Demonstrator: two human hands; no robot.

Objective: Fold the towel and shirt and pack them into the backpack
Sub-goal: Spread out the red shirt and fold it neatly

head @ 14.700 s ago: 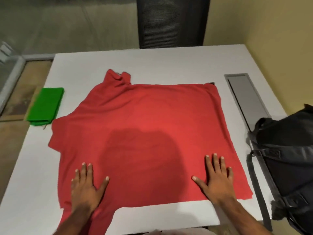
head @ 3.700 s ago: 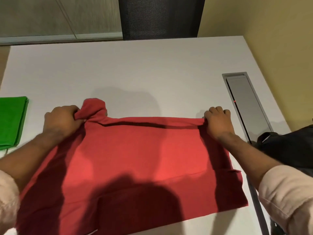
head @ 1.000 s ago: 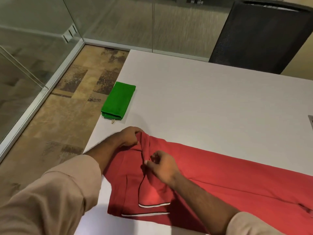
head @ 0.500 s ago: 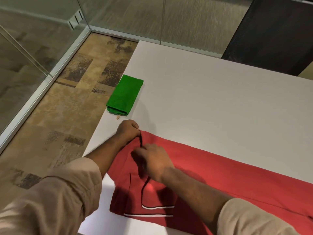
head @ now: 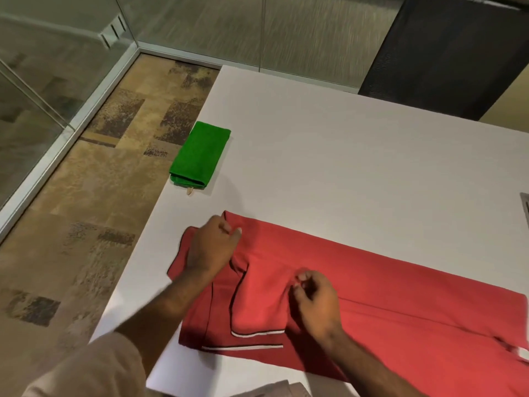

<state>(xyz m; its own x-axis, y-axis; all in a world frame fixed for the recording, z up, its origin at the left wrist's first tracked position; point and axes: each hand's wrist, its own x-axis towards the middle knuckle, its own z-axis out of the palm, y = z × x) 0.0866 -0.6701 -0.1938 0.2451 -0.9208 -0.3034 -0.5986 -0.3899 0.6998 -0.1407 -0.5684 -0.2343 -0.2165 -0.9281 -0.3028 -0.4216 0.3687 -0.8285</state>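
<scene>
Fingers: left hand [head: 211, 250] curled, pinching the shirt [head: 372, 285] collar end at 10 o'clock; right hand [head: 315, 299] loosely curled, thumb and fingertips nipping cloth at 6 | Shirt: long folded band across near table [head: 343, 156] | Towel [head: 200, 154]: folded, 11 o'clock edge | Backpack: unseen | Advice: flatten sleeve [head: 257, 310], keep edges aligned before folding across.

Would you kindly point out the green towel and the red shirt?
green towel [head: 200, 154], head view, middle of its folded top face.
red shirt [head: 400, 285], head view, open flat fabric right of the hands.
</scene>
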